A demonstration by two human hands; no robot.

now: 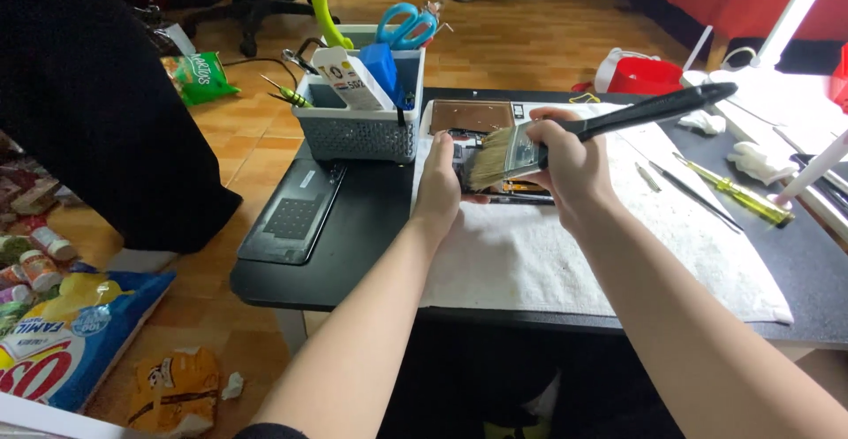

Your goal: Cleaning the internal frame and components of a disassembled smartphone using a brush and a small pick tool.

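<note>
Fingers: those of the right hand point(565, 170) were wrapped around the black handle of a flat paintbrush point(530, 149); those of the left hand point(439, 178) pinched the edge of an opened dark device point(503, 187).
Brush: pale, soft bristles lay over the device.
Device: flat and rectangular, on a white towel point(548, 253) on the black counter point(362, 245).
Basket: grey perforated plastic point(358, 130), holding blue-handled scissors point(405, 26), a blue block and a white carton.
Beside towel: yellow-handled screwdriver point(738, 192).
</note>
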